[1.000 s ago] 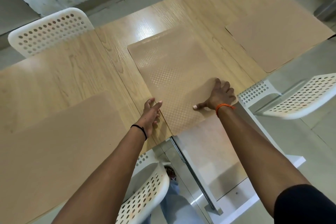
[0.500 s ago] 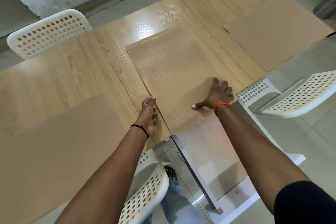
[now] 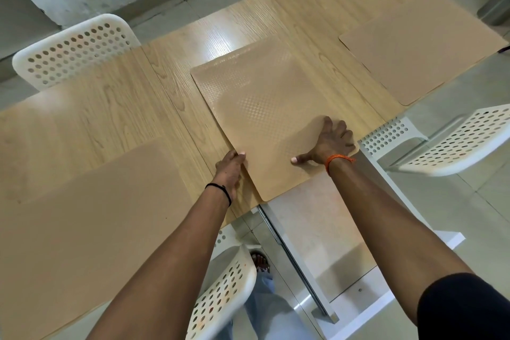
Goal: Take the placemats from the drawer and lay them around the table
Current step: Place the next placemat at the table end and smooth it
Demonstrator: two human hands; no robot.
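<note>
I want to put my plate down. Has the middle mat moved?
No. The middle mat still lies with its near edge along the table's front edge, as before.

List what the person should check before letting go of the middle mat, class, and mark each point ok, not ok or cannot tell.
1. Middle mat lies flat on the table: ok.
2. Its near corner stays on the table: not ok, it overhangs the edge.
3. It sits square to the table edge: not ok, it is skewed.
4. Both hands steady it: ok, left hand at its left edge, right hand spread flat on its near right corner.
5. It clears the left mat and right mat: ok.
6. More mats remain in the drawer: cannot tell.
</note>
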